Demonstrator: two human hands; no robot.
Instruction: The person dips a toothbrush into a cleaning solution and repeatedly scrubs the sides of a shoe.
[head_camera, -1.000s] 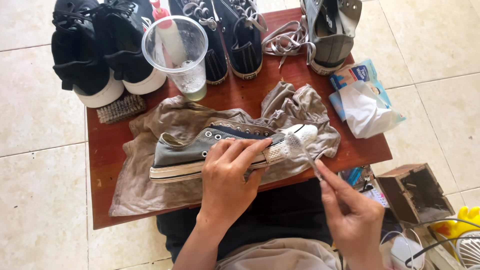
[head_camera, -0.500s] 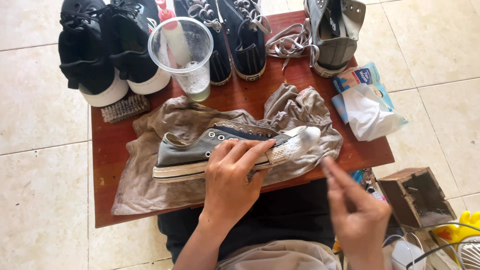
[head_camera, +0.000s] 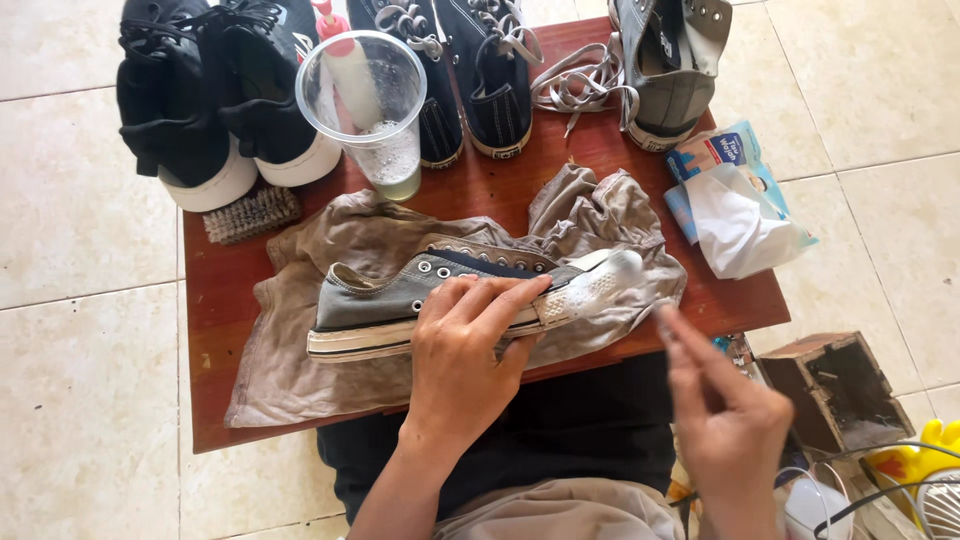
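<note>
Right now a grey low-top sneaker (head_camera: 400, 300) lies on its side on a crumpled brownish cloth (head_camera: 330, 240) spread over the red-brown wooden table (head_camera: 215, 330), its white, sudsy toe cap pointing right. The left hand (head_camera: 465, 345) lies flat over the shoe's side and sole, fingers spread and pressing it down — not closed around it. The right hand (head_camera: 720, 410) hovers just off the table's near right corner, apart from the shoe, fingers loosely drawn together; it is blurred, so whether it pinches anything I cannot tell. Behind the cloth stands a clear plastic cup (head_camera: 365, 100) with foamy liquid and a small bottle in it, a bristle brush (head_camera: 252, 213) to its left. Along the far edge sit black shoes (head_camera: 200, 100), dark sneakers (head_camera: 470, 80) and a grey high-top (head_camera: 665, 70) — loose laces between them. A tissue pack (head_camera: 735, 200) overhangs the right edge.
</note>
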